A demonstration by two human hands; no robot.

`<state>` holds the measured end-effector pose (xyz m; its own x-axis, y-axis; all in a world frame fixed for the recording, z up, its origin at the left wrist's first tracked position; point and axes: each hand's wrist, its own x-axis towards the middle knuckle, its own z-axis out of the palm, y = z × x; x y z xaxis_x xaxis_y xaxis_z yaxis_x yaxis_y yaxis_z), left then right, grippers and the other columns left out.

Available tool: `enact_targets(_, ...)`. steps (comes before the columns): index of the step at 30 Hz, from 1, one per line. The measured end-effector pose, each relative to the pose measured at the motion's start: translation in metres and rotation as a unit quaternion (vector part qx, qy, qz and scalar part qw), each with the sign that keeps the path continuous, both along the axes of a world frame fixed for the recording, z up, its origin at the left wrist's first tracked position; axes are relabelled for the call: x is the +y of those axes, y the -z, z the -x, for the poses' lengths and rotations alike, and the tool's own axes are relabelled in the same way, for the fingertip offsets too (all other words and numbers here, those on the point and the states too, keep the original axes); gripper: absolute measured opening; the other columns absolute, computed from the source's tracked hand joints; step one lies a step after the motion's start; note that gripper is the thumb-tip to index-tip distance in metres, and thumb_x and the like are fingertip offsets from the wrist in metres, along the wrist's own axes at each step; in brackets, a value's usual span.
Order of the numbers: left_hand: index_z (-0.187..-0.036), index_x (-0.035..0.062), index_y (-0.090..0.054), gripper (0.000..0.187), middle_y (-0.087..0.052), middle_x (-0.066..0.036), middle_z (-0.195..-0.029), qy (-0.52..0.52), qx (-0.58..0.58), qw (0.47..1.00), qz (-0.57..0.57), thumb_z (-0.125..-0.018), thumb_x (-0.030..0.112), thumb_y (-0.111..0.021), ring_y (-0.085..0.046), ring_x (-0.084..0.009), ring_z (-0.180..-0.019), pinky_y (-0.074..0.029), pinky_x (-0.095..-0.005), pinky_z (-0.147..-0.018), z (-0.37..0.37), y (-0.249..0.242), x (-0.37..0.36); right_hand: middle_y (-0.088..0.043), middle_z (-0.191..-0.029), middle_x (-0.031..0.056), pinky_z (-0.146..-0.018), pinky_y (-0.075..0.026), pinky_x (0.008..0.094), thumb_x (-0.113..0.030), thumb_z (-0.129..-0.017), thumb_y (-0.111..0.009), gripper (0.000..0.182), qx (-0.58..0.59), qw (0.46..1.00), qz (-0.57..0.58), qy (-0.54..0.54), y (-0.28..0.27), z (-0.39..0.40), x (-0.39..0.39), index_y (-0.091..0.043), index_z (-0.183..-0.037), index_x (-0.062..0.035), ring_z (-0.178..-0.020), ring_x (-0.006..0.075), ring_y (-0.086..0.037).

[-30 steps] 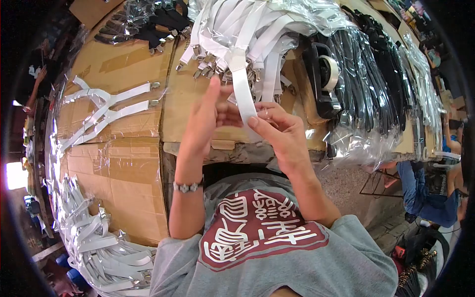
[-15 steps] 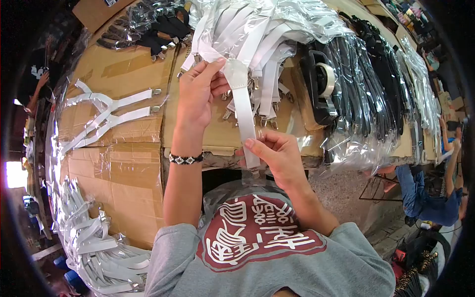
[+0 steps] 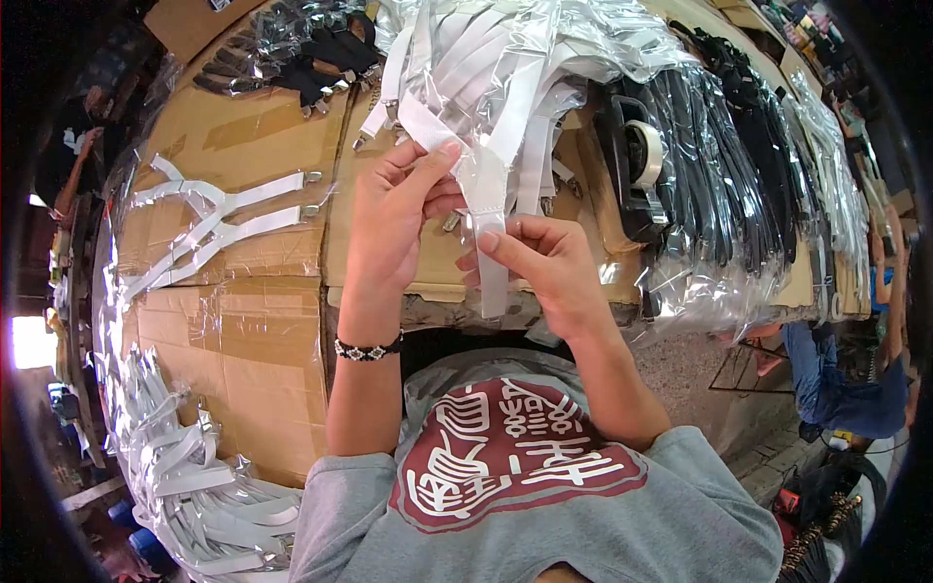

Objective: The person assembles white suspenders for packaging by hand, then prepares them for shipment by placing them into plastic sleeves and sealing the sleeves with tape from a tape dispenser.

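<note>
A pair of white suspenders (image 3: 483,185) in clear plastic is stretched between my hands, its Y-shaped joint facing me and one strap hanging down. My left hand (image 3: 403,199) pinches the joint at its left edge. Just below the joint, my right hand (image 3: 544,262) grips the single strap between thumb and fingers. Behind them lies a heap of white suspenders (image 3: 583,34) with metal clips, partly hidden by my hands. Another white pair (image 3: 219,209) lies flat on the cardboard to the left.
A black tape dispenser (image 3: 627,165) stands right of the heap, beside rows of black suspenders (image 3: 724,165) in plastic. More white suspenders (image 3: 204,486) are piled at lower left. Cardboard (image 3: 233,360) covers the table. Other people, including one in blue trousers (image 3: 826,379), are at the sides.
My right hand has slid up the strap toward the joint. My left hand has shifted slightly down and right with the suspenders, so the hands are closer together.
</note>
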<state>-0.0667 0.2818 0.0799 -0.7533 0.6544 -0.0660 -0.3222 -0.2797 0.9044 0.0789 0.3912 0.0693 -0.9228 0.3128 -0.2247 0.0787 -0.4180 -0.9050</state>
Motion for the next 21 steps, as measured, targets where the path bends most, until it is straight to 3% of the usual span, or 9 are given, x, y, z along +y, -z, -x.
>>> enact_targets(2, -0.111, -0.0033, -0.070, 0.024, -0.074, -0.010, -0.095, 0.000, 0.004, 1.000, 0.002, -0.096, 0.016, -0.069, -0.071, -0.0134, -0.079, -0.058, -0.0253, -0.072, -0.002, 0.001, -0.002, -0.074, -0.089, 0.0108, -0.068, -0.058, 0.0278, -0.015, -0.095, -0.070, 0.022, 0.004, 1.000, 0.008, -0.009, -0.003, 0.002, 0.000, -0.071, -0.104, 0.0055, -0.076, 0.0145, -0.071)
enact_targets(6, -0.110, -0.0025, -0.070, 0.024, -0.074, -0.008, -0.096, 0.000, 0.006, 1.000, 0.011, -0.095, 0.016, -0.069, -0.070, -0.0119, -0.080, -0.057, -0.0248, -0.073, -0.006, -0.001, -0.007, -0.075, -0.088, 0.0130, -0.070, -0.058, 0.0306, -0.017, -0.094, -0.071, 0.024, 0.016, 1.000, 0.004, -0.010, -0.002, 0.007, -0.001, -0.071, -0.102, 0.0052, -0.075, 0.0179, -0.072)
enact_targets(9, -0.107, 0.0021, -0.071, 0.019, -0.069, 0.000, -0.086, -0.027, 0.002, 0.999, 0.030, -0.095, 0.017, -0.069, -0.061, -0.0054, -0.071, -0.051, -0.0218, -0.067, -0.013, -0.005, -0.007, -0.075, -0.087, 0.0127, -0.071, -0.058, 0.0308, -0.018, -0.094, -0.071, 0.024, 0.009, 1.000, -0.007, -0.008, -0.007, 0.009, 0.000, -0.071, -0.102, 0.0050, -0.075, 0.0177, -0.072)
enact_targets(18, -0.106, 0.0016, -0.071, 0.019, -0.069, -0.002, -0.085, -0.019, 0.005, 0.999, 0.028, -0.096, 0.017, -0.068, -0.060, -0.0069, -0.069, -0.050, -0.0228, -0.065, -0.017, -0.004, -0.010, -0.074, -0.088, 0.0115, -0.073, -0.059, 0.0315, -0.018, -0.093, -0.071, 0.026, 0.025, 0.999, -0.020, 0.000, -0.007, 0.012, 0.003, -0.072, -0.104, 0.0053, -0.077, 0.0172, -0.072)
enact_targets(21, -0.104, -0.0012, -0.072, 0.022, -0.070, -0.004, -0.089, -0.008, -0.002, 0.999, 0.036, -0.094, 0.019, -0.071, -0.063, -0.0073, -0.077, -0.051, -0.0222, -0.072, -0.012, 0.003, -0.014, -0.074, -0.089, 0.0112, -0.074, -0.060, 0.0318, -0.019, -0.093, -0.071, 0.027, 0.025, 0.999, -0.025, 0.003, -0.007, 0.013, 0.004, -0.072, -0.105, 0.0053, -0.078, 0.0169, -0.072)
